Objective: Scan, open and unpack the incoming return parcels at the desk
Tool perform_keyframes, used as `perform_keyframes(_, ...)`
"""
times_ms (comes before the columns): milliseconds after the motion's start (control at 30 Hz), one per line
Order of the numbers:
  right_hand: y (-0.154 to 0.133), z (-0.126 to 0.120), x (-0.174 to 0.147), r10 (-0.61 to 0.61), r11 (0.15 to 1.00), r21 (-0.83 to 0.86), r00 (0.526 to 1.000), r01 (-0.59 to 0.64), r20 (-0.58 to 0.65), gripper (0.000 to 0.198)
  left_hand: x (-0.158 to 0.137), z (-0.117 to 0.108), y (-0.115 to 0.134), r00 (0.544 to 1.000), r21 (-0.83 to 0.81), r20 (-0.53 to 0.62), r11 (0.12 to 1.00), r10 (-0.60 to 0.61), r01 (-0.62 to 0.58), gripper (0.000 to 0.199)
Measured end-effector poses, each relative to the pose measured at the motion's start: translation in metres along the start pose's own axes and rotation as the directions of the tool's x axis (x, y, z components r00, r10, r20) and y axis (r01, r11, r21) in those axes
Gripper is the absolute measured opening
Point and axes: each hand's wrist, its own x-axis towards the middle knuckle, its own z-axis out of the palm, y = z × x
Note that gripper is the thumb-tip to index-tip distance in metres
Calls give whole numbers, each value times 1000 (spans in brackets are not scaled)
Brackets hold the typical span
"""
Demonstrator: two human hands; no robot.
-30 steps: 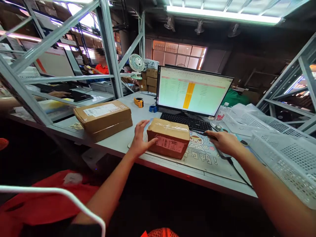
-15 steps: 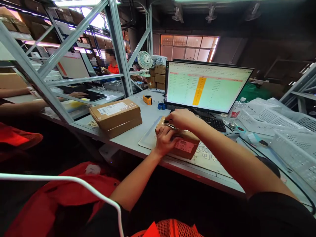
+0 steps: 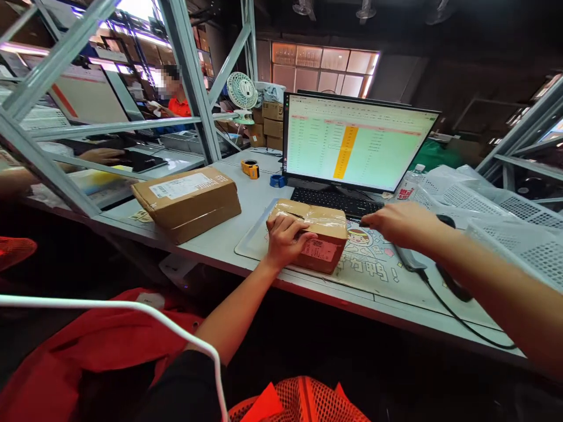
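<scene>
One small cardboard box (image 3: 328, 225) rests on the printed mat (image 3: 373, 275) on my worktop (image 3: 259, 196), just in front of the keyboard (image 3: 334, 202). I have the left hand (image 3: 284, 241) on its left end, grip curled firmly over the edge, fingers on the taped top and thumb against the front, beside the pink label (image 3: 321, 250). The right hand (image 3: 387, 221) is apart from the box, over the mat to its right; I see that grip closed around a small dark item (image 3: 364, 223), too hidden for me to name. On the near side of that hand I make out a grey corded device (image 3: 409, 259). My larger box (image 3: 196, 205) sits to the left, white label up, and the lit monitor (image 3: 352, 143) stands behind the keyboard.
</scene>
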Motion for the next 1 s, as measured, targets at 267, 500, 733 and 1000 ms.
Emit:
perform_keyframes(267,-44,-20,13,-79,996,-44,994,76,-75,41,6,0,2,1000,-16,4,1000,-7,7,37)
perform_keyframes(500,-108,-26,52,-350,924,-161,937,346,-1,32,2,-6,5,999,43,11,998,40,-40,35)
perform_keyframes(733,-79,-45,5,-163,941,-275,976,198,146,34,1,-5,4,999,-2,25,1000,26,-25,33)
perform_keyframes(1000,12,66,-48,182,971,-192,962,-143,205,67,16,-27,14,976,76,215,995,45,-62,26)
